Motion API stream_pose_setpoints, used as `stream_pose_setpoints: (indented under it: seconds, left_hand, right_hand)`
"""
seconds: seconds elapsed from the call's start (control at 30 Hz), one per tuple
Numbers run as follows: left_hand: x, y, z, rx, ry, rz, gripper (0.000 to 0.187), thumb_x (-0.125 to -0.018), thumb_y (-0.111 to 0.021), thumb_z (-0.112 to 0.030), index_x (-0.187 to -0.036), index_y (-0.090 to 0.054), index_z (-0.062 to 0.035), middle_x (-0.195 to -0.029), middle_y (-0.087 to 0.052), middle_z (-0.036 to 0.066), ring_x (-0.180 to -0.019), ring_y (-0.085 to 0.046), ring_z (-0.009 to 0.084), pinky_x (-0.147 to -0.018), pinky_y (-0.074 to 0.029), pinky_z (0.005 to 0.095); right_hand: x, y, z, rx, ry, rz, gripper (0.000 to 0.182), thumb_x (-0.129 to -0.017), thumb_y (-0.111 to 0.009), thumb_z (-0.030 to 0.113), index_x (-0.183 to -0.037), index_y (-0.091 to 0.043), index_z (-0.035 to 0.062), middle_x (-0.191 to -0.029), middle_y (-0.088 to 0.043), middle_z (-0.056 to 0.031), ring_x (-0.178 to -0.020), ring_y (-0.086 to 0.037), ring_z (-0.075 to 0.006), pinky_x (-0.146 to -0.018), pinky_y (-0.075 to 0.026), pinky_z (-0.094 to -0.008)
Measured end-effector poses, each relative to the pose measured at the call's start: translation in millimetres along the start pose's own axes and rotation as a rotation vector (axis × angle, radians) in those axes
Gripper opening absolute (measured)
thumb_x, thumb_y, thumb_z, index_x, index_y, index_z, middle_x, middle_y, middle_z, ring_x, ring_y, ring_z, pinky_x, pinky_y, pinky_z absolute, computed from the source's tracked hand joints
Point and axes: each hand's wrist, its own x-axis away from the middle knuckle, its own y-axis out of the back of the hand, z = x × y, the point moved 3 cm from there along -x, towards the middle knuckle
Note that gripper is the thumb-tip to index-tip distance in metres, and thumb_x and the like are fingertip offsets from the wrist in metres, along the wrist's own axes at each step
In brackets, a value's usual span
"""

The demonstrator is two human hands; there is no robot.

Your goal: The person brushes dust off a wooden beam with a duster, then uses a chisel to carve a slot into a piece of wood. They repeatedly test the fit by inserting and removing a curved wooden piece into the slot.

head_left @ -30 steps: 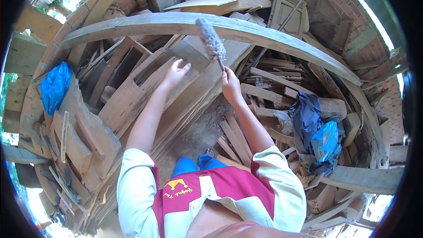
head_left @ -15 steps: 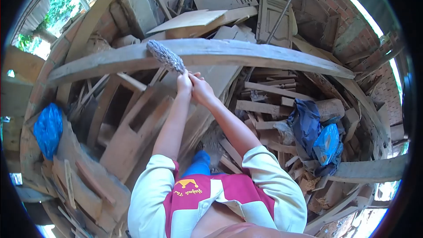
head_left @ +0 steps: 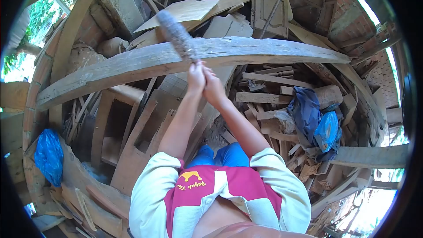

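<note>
A grey fluffy duster (head_left: 179, 36) slants up and to the left from my two hands, its head blurred at the far end. My left hand (head_left: 196, 78) is closed around the grip. Just behind and to the right, my right hand (head_left: 213, 86) is closed on the same grip, the two hands touching. Most of the handle is hidden by my fingers. Below the duster, a long thick wooden beam (head_left: 260, 50) runs across the view, and the duster overlaps it here. Both forearms reach straight out from my body.
Old boards and a panelled door (head_left: 269, 11) lean behind the beam. Loose wood pieces (head_left: 269, 99) are heaped at the right beside a dark blue bag (head_left: 305, 110) and a bright blue bag (head_left: 326, 132). Another blue plastic bag (head_left: 49, 156) hangs at the left. A concrete post (head_left: 116, 2) stands at the back.
The duster has lifted from along the beam's face and now points farther up past it, both hands still around its grip. My view has turned slightly.
</note>
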Motion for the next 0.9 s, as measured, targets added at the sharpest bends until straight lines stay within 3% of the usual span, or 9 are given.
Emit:
stream_pose_setpoints:
  seconds: [0.1,0.17,0.23,0.37,0.47,0.57,0.63,0.77,0.9]
  left_hand:
    - [-5,17,23,0.037,0.07,-0.123,0.027,-0.092,-0.036,-0.027,-0.09,-0.045,-0.0014,-0.062,-0.054,0.01,-0.052,-0.056,0.0202,-0.048,-0.046,0.0325]
    - [-11,10,50,-0.173,0.08,-0.097,0.028,-0.093,-0.035,-0.027,-0.085,-0.045,-0.002,-0.058,-0.052,0.009,-0.049,-0.053,0.0181,-0.045,-0.044,0.0321]
    - [-22,-15,86,-0.457,-0.004,0.172,0.04,-0.091,-0.039,-0.03,-0.066,-0.053,-0.0012,-0.058,-0.055,0.009,-0.052,-0.052,0.016,-0.047,-0.04,0.0369]
    - [-20,-98,127,-0.801,0.086,0.415,0.045,-0.088,-0.042,-0.034,-0.082,-0.059,0.008,-0.084,-0.06,0.028,-0.081,-0.06,0.0334,-0.072,-0.043,0.0421]
    - [-24,-122,149,-0.738,0.157,0.412,0.046,-0.088,-0.041,-0.035,-0.084,-0.058,0.0082,-0.085,-0.06,0.027,-0.082,-0.059,0.034,-0.074,-0.042,0.0407]
    - [-25,-97,110,-0.509,0.197,0.356,0.041,-0.089,-0.042,-0.033,-0.082,-0.057,0.0041,-0.072,-0.06,0.011,-0.063,-0.056,0.0182,-0.056,-0.043,0.0335]
    - [-19,-67,71,-0.353,0.023,0.145,0.033,-0.09,-0.044,-0.028,-0.077,-0.057,-0.0004,-0.066,-0.056,0.003,-0.055,-0.05,0.0108,-0.048,-0.038,0.0285]
    - [-23,-7,49,-0.372,0.0,0.064,0.023,-0.09,-0.046,-0.025,-0.078,-0.054,-0.0063,-0.057,-0.048,-0.002,-0.046,-0.042,0.0058,-0.039,-0.03,0.0211]
    - [-14,-35,55,-0.422,0.185,0.151,0.024,-0.087,-0.05,-0.03,-0.077,-0.053,-0.0075,-0.054,-0.044,-0.003,-0.039,-0.036,0.006,-0.035,-0.026,0.0216]
  right_hand:
    - [0,-21,-23,0.073,-0.022,0.197,0.041,-0.081,-0.04,0.012,-0.122,-0.044,0.0106,-0.1,-0.057,-0.0227,-0.091,-0.055,-0.0365,-0.076,-0.044,-0.0425]
    - [11,-6,-41,0.057,-0.055,0.102,0.041,-0.081,-0.04,0.013,-0.122,-0.044,0.0112,-0.099,-0.057,-0.0237,-0.09,-0.055,-0.0373,-0.076,-0.044,-0.0435]
    - [25,19,-67,0.024,-0.297,0.001,0.039,-0.084,-0.039,0.017,-0.122,-0.044,0.0102,-0.095,-0.056,-0.0265,-0.088,-0.055,-0.0401,-0.073,-0.043,-0.046]
    - [42,78,-98,-0.038,-0.408,-0.268,0.039,-0.085,-0.043,0.022,-0.121,-0.044,0.0063,-0.089,-0.059,-0.0253,-0.086,-0.056,-0.0404,-0.071,-0.044,-0.0438]
    - [39,101,-104,0.006,-0.401,-0.315,0.038,-0.085,-0.044,0.023,-0.119,-0.045,0.0047,-0.091,-0.059,-0.0242,-0.086,-0.057,-0.0391,-0.07,-0.045,-0.0427]
    - [21,103,-75,0.108,-0.285,-0.217,0.037,-0.086,-0.044,0.024,-0.118,-0.046,0.0059,-0.092,-0.058,-0.0246,-0.085,-0.057,-0.039,-0.069,-0.045,-0.0426]
    - [8,85,-64,-0.047,-0.082,-0.177,0.033,-0.087,-0.044,0.023,-0.117,-0.049,0.0083,-0.092,-0.057,-0.0246,-0.083,-0.057,-0.0385,-0.07,-0.046,-0.0412]
    - [-3,56,-44,-0.139,-0.266,0.167,0.032,-0.087,-0.046,0.016,-0.116,-0.05,0.0024,-0.103,-0.057,-0.022,-0.094,-0.059,-0.0285,-0.079,-0.045,-0.0316]
    - [15,61,-58,-0.129,-0.35,-0.02,0.032,-0.088,-0.042,0.017,-0.115,-0.05,0.0011,-0.103,-0.057,-0.0216,-0.094,-0.058,-0.0275,-0.082,-0.043,-0.0324]
